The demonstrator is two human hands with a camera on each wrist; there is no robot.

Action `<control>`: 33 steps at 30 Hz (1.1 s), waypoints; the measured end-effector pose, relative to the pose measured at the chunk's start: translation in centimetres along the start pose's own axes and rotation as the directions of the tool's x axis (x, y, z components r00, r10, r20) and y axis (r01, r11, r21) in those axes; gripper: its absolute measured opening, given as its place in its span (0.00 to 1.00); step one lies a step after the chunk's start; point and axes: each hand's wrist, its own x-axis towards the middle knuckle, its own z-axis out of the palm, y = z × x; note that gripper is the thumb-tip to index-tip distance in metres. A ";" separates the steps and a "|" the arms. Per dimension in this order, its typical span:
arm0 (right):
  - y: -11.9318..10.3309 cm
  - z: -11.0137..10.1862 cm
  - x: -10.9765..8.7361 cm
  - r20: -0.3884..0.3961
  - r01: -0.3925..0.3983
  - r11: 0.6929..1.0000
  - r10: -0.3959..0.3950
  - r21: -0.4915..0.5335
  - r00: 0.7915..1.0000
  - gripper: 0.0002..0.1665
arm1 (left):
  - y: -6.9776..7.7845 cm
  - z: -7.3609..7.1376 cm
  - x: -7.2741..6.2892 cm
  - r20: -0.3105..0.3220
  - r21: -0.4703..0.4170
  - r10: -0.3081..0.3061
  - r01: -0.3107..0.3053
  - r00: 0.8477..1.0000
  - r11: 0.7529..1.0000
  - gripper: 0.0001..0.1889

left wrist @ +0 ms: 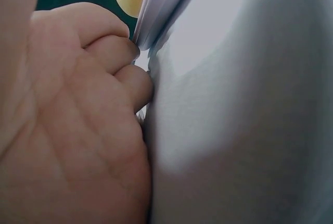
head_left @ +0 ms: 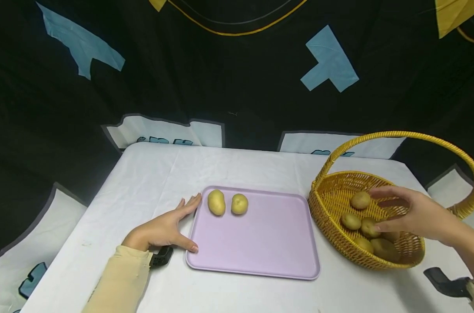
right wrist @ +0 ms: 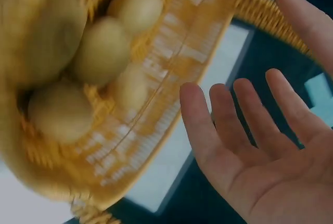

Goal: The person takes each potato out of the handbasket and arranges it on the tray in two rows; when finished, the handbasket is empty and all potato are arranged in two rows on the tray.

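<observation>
A lilac rectangular tray [head_left: 256, 243] lies on the table with two potatoes near its far left corner: an oblong one [head_left: 216, 202] and a rounder one [head_left: 240, 204]. My left hand [head_left: 164, 228] rests at the tray's left edge, thumb and fingers spread along the rim. In the left wrist view its palm [left wrist: 78, 114] stands beside the white cloth. On the right, a yellow wicker basket [head_left: 326, 230] holds several potatoes [head_left: 351, 221]. Over it hovers my right hand [head_left: 420, 213], fingers apart; the right wrist view shows nothing in the palm [right wrist: 281, 182].
A tall arched handle [head_left: 401, 134] rises over the basket, beyond my right hand. White cloth [head_left: 229, 167] covers the table. Behind its far edge hangs a black curtain [head_left: 229, 78] with blue and yellow patches.
</observation>
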 end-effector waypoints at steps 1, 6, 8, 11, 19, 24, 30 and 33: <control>0.4 -0.3 0.4 0.007 -0.008 1.000 0.008 -0.009 1.000 0.49 | 0.0 0.0 0.0 -0.001 -0.001 -0.001 0.001 1.000 1.000 0.70; 2.3 -1.3 2.0 0.055 -0.032 0.999 0.034 -0.033 0.998 0.49 | 0.0 0.0 0.0 0.002 0.014 -0.004 0.004 1.000 1.000 0.71; 2.9 -1.3 2.8 0.087 -0.048 0.999 0.050 -0.025 0.995 0.48 | 0.0 0.0 0.0 0.003 0.021 -0.005 0.005 1.000 1.000 0.71; 3.5 -0.9 4.0 0.142 -0.072 0.997 0.072 -0.001 0.987 0.47 | 0.0 -0.1 0.0 0.003 0.023 -0.007 0.007 1.000 1.000 0.71; 4.4 0.2 7.2 0.154 -0.054 0.998 0.058 -0.031 0.986 0.41 | 0.1 -0.1 0.1 0.004 0.009 0.001 -0.001 1.000 1.000 0.70; 4.8 0.6 8.0 0.143 -0.100 0.993 0.109 -0.068 0.984 0.41 | 0.0 0.0 0.0 0.001 -0.004 -0.002 0.002 1.000 1.000 0.70; 5.9 1.3 8.2 0.120 -0.107 0.990 0.117 -0.091 0.986 0.39 | 0.0 0.0 0.0 -0.003 0.005 0.004 -0.004 1.000 1.000 0.70; 6.2 1.6 8.4 0.104 -0.067 0.990 0.080 -0.122 0.991 0.37 | -0.1 0.0 0.0 -0.003 0.004 0.002 -0.002 1.000 1.000 0.70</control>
